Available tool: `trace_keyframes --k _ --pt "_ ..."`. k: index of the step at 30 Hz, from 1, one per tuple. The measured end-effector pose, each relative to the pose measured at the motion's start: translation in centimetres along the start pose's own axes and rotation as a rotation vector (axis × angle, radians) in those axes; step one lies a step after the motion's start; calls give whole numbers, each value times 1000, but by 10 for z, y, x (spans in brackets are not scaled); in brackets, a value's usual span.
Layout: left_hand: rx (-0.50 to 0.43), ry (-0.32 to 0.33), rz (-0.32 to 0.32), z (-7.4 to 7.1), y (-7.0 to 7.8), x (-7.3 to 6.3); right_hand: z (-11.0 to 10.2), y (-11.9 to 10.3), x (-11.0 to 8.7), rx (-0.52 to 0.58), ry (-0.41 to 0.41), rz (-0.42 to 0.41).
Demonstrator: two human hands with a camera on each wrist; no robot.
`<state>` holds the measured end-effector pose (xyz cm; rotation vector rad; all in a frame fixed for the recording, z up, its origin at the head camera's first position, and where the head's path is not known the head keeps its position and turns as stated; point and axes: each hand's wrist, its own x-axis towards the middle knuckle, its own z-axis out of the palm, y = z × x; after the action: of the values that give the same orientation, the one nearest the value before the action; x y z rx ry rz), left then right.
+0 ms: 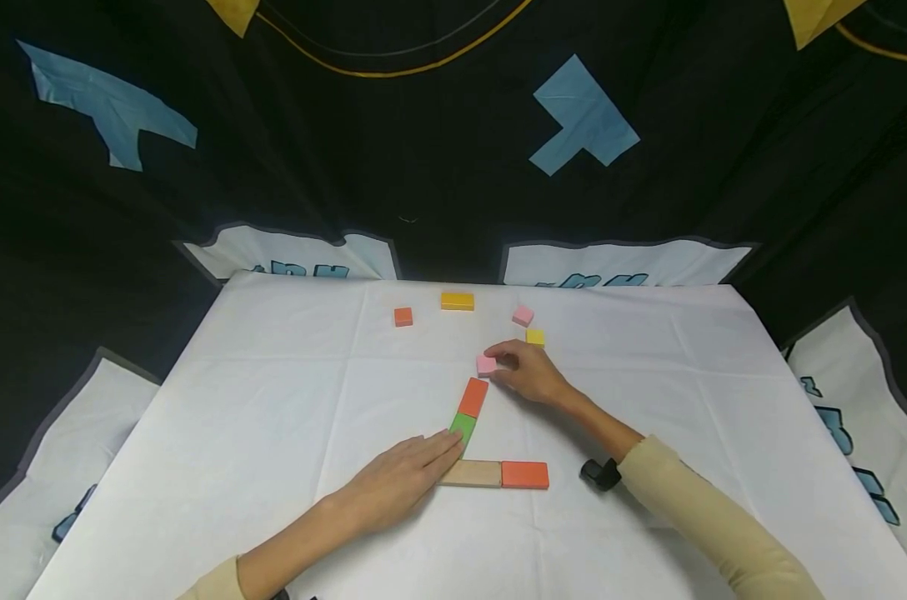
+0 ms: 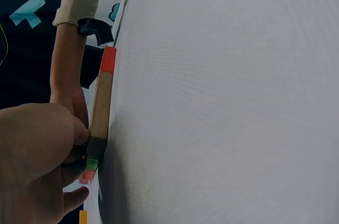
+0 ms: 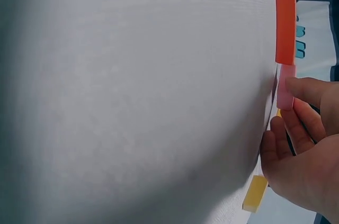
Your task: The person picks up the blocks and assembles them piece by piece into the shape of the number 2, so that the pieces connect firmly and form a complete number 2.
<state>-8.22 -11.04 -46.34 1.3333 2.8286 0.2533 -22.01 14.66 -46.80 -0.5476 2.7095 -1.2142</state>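
My right hand [image 1: 528, 372] pinches a pink block [image 1: 486, 367] between thumb and fingers at the far end of a slanting row. In the right wrist view the pink block [image 3: 285, 87] sits end to end with an orange-red block [image 3: 285, 27]. Below that in the head view comes a green block [image 1: 463, 426], where the straight fingertips of my left hand [image 1: 393, 483] rest, partly covering it. Along the bottom, a plain wooden block [image 1: 474, 474] meets another orange-red block [image 1: 524, 475]; the left fingers hide its left end.
Beyond the hands lie a small orange block [image 1: 403, 317], a long yellow block [image 1: 457, 302], a second pink block [image 1: 523, 316] and a small yellow block [image 1: 535, 337]. A white cloth [image 1: 243, 433] covers the table; black curtains [image 1: 423, 167] hang behind it.
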Motion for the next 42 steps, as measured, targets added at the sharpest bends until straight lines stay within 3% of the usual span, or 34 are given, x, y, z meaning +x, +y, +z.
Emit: trace_keyframes --k 42 --pt "2 -7 3 -1 0 1 -2 -5 -1 -27 -81 39"
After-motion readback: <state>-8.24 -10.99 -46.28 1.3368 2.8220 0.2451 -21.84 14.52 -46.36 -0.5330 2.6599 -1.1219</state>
